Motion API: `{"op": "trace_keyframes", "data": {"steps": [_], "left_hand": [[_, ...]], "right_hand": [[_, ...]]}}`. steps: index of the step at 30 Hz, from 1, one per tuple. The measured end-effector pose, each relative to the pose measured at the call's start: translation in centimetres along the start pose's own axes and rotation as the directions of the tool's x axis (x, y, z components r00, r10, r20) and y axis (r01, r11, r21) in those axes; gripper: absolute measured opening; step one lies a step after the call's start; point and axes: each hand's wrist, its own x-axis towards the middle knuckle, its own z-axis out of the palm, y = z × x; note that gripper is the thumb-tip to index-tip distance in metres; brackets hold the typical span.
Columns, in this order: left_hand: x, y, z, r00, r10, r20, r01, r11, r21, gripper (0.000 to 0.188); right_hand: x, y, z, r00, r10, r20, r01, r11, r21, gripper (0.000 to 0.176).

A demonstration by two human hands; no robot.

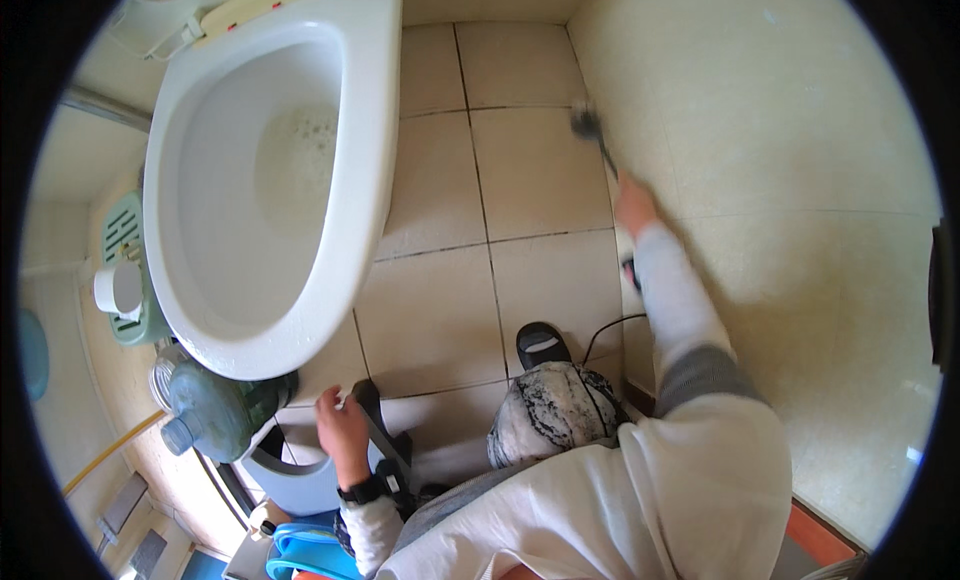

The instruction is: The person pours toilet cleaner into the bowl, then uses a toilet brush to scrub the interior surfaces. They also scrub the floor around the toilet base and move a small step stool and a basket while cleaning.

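Observation:
My right hand point(637, 202) grips the dark handle of a brush point(585, 121). The brush's blurred head is at the line where the tiled floor point(547, 167) meets the pale wall point(757, 137). My left hand point(343, 428) hangs low at the left, holding nothing, its fingers loosely bent and apart. A grey plastic bin or stool with an opening point(300, 484) is just below and left of that hand. To the upper left, a white toilet bowl point(367, 167) stands with its inside exposed and bubbly water point(300, 145) at the bottom.
A blue-green water jug point(210, 411) lies below the toilet rim. Beside the toilet is a green slotted plastic container point(150, 317) with a white cup point(118, 288). A thin black cable point(600, 331) curves near my slippered foot point(543, 344). Blue plastic basins point(311, 550) are at the bottom left.

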Motion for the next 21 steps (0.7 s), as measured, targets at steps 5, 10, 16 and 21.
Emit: {"op": "trace_keyframes", "data": {"steps": [5,10,16,21], "left_hand": [[-2.2,-2.9,-1.3,0.914,-0.359,0.187,0.308,0.916,0.257,0.069],[-2.7,-5.5,-0.5,0.882,-0.359,0.304,0.294,0.925,0.239,0.09],[-3.6,-5.9,-1.0,0.884,-0.345,0.314,0.293,0.934,0.203,0.096],[-3.9,-7.1,-1.1,0.898,-0.353,0.263,0.31,0.931,0.192,0.097]], "right_hand": [[-10.1,2.0,0.5,0.99,0.115,0.085,-0.117,0.993,0.017,0.051],[1.8,-0.6,-1.3,0.975,-0.099,-0.197,0.115,0.991,0.072,0.032],[16.1,-3.0,-4.1,0.992,-0.105,-0.069,0.091,0.979,-0.183,0.025],[18.3,-6.3,-8.6,0.956,-0.294,-0.001,0.264,0.862,-0.432,0.027]]}}
